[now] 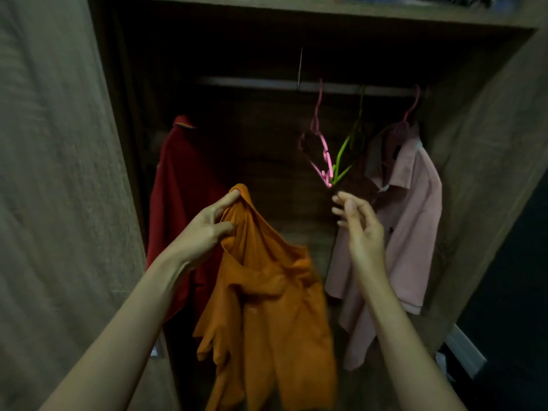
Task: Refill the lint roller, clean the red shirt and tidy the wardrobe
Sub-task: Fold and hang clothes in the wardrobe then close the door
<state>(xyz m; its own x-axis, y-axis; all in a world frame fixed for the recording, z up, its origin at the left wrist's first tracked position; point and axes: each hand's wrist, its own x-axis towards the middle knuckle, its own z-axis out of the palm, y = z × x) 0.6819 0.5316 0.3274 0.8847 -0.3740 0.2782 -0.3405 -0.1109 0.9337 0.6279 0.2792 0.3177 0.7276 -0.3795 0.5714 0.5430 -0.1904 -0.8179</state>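
My left hand [207,229] grips an orange shirt [272,315] by its collar, holding it up in front of the open wardrobe. My right hand [360,223] is raised with fingers apart and holds nothing, just below an empty pink hanger [321,157] and an empty green hanger [344,155] on the rail [252,83]. A red shirt [181,185] hangs at the left of the wardrobe. A pink shirt [406,221] hangs on a pink hanger at the right. No lint roller is in view.
The wardrobe's left door [59,188] stands open beside my left arm, and the right side panel [489,158] is close to the pink shirt. A shelf [326,13] with folded clothes runs above the rail. Pale objects lie low at the right [462,348].
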